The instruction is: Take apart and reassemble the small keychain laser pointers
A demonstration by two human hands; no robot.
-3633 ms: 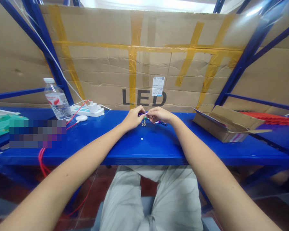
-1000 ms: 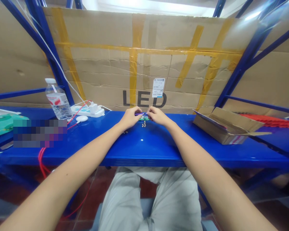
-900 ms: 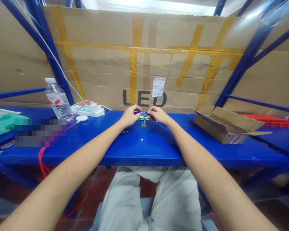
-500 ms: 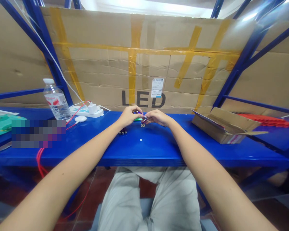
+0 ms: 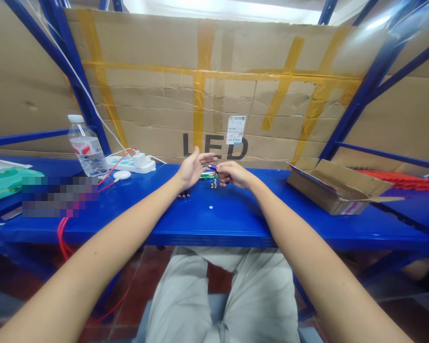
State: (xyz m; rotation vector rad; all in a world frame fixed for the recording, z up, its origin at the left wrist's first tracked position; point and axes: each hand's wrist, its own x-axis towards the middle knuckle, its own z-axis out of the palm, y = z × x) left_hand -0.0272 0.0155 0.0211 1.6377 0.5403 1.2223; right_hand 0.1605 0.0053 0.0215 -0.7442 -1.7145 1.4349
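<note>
My right hand [image 5: 234, 175] is closed on a small purple tube [image 5: 212, 167] whose end points left, toward my other hand. Beside it, my left hand [image 5: 192, 169] has its thumb raised and its fingers stretched out; a tiny gold spot shows at the fingers, too small to name. Shiny green tubes [image 5: 206, 176] lie on the blue table [image 5: 236, 219] just behind and between the hands. Several small metallic pieces [image 5: 214, 185] are close by my right fingers. Dark tubes with shiny ends [image 5: 184, 195] lie partly hidden by my left wrist.
An open cardboard box [image 5: 338, 188] stands at the right, with red material [image 5: 382, 178] behind it. At the left are a water bottle [image 5: 87, 147], a power strip [image 5: 136, 163], a white round object [image 5: 122, 176] and red cables [image 5: 61, 233]. A large cardboard panel [image 5: 157, 109] backs the table.
My left hand has let go of the purple piece and opened, its thumb now up. My right hand keeps the purple tube, its fingers more curled. The view has shifted slightly.
</note>
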